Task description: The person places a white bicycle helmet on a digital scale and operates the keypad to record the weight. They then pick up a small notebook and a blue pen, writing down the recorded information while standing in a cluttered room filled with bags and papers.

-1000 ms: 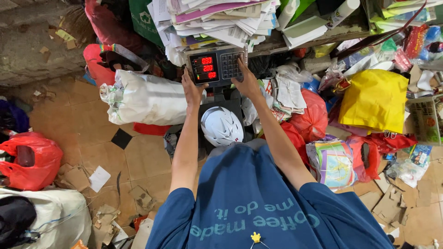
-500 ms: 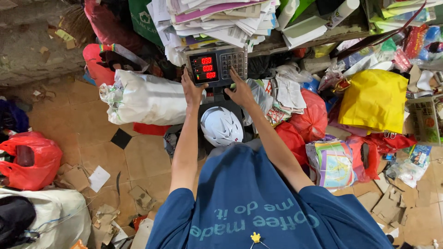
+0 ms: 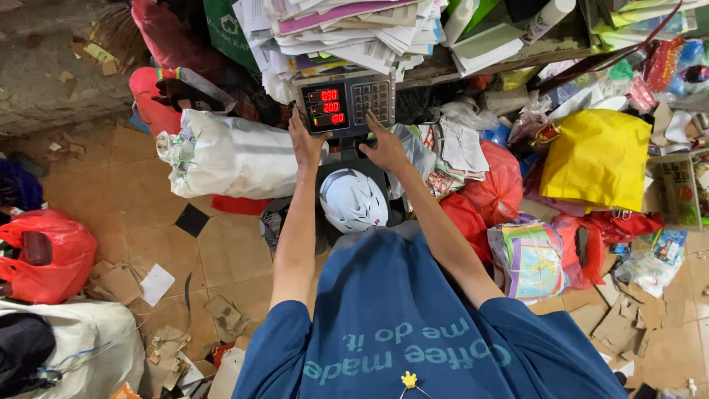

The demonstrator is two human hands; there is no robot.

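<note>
A grey electronic scale head (image 3: pixel 346 102) with red lit digits and a keypad stands in front of me. My left hand (image 3: pixel 306 140) rests against its lower left side, fingers spread. My right hand (image 3: pixel 385 142) lies just below its keypad, fingers apart, touching the lower edge. A white helmet (image 3: pixel 353 199) sits on the scale platform beneath the display, between my forearms. Neither hand holds anything.
A stack of papers and magazines (image 3: pixel 347 33) is piled above the scale. A white sack (image 3: pixel 233 155) lies to the left, a red bag (image 3: pixel 44 255) at far left, a yellow bag (image 3: pixel 598 159) and red bags (image 3: pixel 495 181) at right. Cardboard scraps (image 3: pixel 170 340) litter the tiled floor.
My right hand has dropped from the keypad to the scale's lower edge. My left hand stayed at the left side.
</note>
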